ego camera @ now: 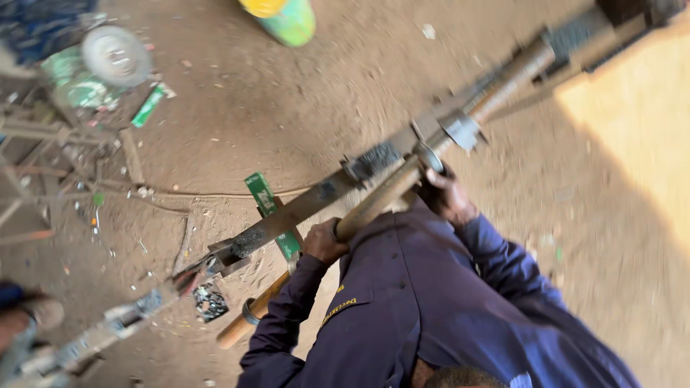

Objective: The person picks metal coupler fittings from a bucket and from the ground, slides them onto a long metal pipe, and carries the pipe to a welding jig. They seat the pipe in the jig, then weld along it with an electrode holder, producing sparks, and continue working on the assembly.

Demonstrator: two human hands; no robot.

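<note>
Gripping a long brown pipe (374, 202) running from seven to one o'clock across the dirt floor (287, 108), the left hand (325, 241) and right hand (447, 195) clench it; a slip could drop it against the adjoining steel frame (287, 219).

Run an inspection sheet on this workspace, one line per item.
Surface: bare dirt floor, blurred.
Job's things: long brown pipe lying along a flat metal bar; a metal plate sits on the pipe.
Clutter: round metal disc, green strip under the bar, scrap metal pieces, green and yellow container.
Grippers: wearer's own hands not in view; a co-worker in blue overalls grips the pipe with one hand and the other hand.
Cables: thin line on the floor, wire or not, cannot tell.
Surroundings: sunlit patch.
</note>
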